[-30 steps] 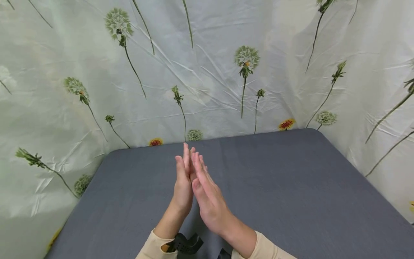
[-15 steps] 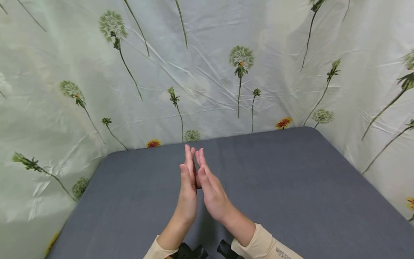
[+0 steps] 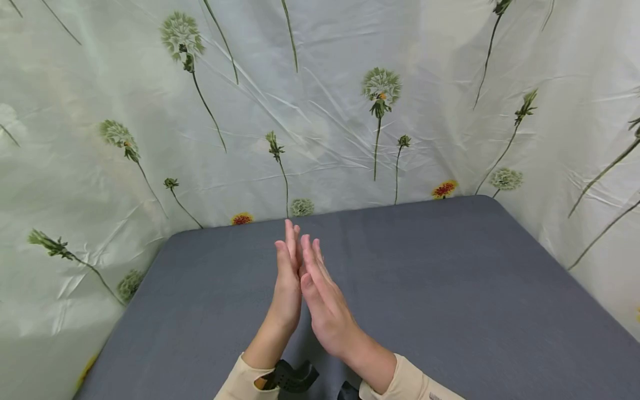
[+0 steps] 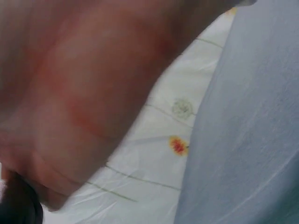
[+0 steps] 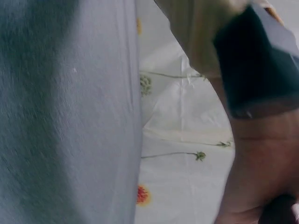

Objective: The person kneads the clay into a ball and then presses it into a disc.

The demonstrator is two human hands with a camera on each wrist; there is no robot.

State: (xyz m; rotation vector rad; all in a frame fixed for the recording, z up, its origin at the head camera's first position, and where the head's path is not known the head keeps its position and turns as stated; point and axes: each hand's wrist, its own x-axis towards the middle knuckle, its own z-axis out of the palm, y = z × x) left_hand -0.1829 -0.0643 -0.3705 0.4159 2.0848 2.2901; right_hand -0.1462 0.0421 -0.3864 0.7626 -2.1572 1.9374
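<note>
Bare left hand (image 3: 287,286) and bare right hand (image 3: 327,311), palms facing, fingers straight, hold nothing above the grey fabric tabletop (image 3: 450,289), pointing toward its far edge; dark lettering (image 3: 436,396) on cream right sleeve (image 3: 397,383), unreadable.

Head view bright, sharp; soft shadow (image 3: 308,349) beneath hands (image 3: 288,289) (image 3: 327,314); 2 wrist views blurred

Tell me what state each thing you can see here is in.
Person's bare left grip: fingers straight, palm facing inward.
Person's bare right grip: fingers straight, palm facing the left; whether the palms touch is hidden.
Beige fabric sleeves: worn on both arms.
Black angular wrist devices: worn; on or off, cannot tell.
Dark grey, round-cornered, cloth-covered surface: flat.
Whitish floral sheet: hanging, creased.
</note>
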